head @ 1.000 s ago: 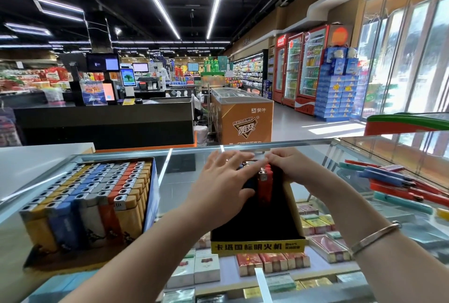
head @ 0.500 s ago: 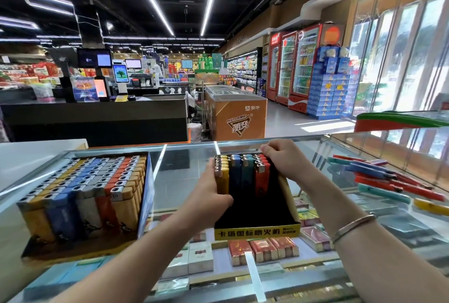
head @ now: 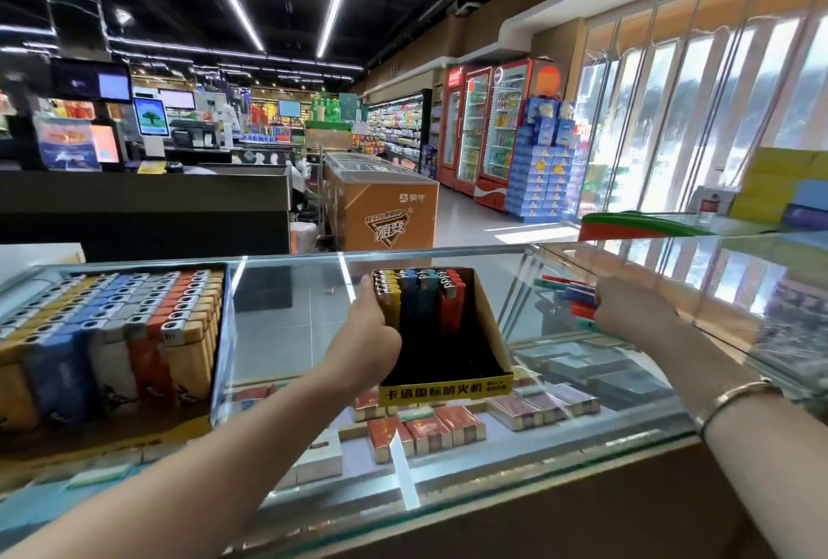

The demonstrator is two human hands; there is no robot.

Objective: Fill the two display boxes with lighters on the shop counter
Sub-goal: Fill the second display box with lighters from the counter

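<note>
A glossy, reflective glass counter top (head: 286,325) is seen at centre frame; shiny metal caps top the coloured plastic lighters (head: 419,298) in a matt black cardboard box (head: 486,325).

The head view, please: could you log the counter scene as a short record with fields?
surface: glass counter
left box: display box, packed with rows of lighters
middle box: black display box, lighters only at its far end, rest bare
lighter colours in middle box: yellow, blue, teal, red
left hand: grips the middle box's left side
right hand: reaching to the loose lighters on the right; grasp unclear
</note>
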